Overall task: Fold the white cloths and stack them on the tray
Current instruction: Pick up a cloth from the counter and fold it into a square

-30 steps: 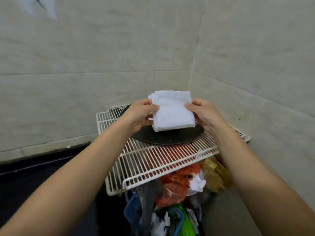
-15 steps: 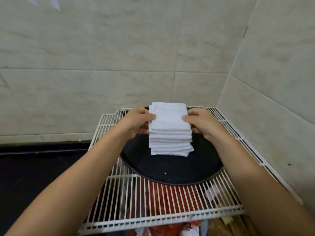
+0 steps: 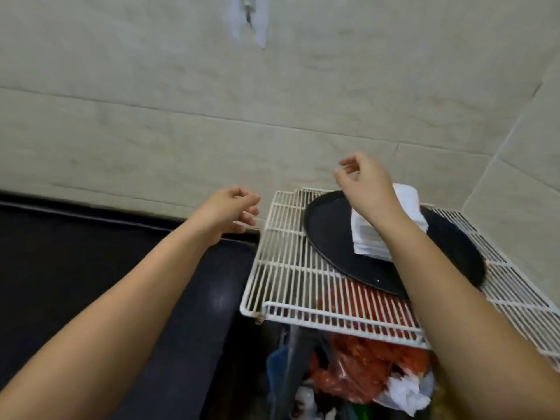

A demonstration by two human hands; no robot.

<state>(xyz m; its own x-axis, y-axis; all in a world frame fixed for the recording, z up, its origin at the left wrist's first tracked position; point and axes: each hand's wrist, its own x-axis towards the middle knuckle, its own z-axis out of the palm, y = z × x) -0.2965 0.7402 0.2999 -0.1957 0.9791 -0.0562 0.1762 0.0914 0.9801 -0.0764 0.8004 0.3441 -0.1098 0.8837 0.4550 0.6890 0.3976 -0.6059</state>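
Nearest me, at the bottom centre of the frame, I see a heap of red and white plastic bags (image 3: 368,380) under the white wire rack (image 3: 303,268); no unfolded white cloth shows anywhere. Further up, my left hand (image 3: 230,212) hangs at centre-left over the dark counter (image 3: 91,253), fingers loosely curled, grasping nothing. My right hand (image 3: 368,184) hovers above the rack, likewise empty and relaxed. Behind its wrist, the stack of folded white cloths (image 3: 371,237) sits on the round black tray (image 3: 330,234). I judge the stacking done for these; whether more cloths remain, I cannot tell.
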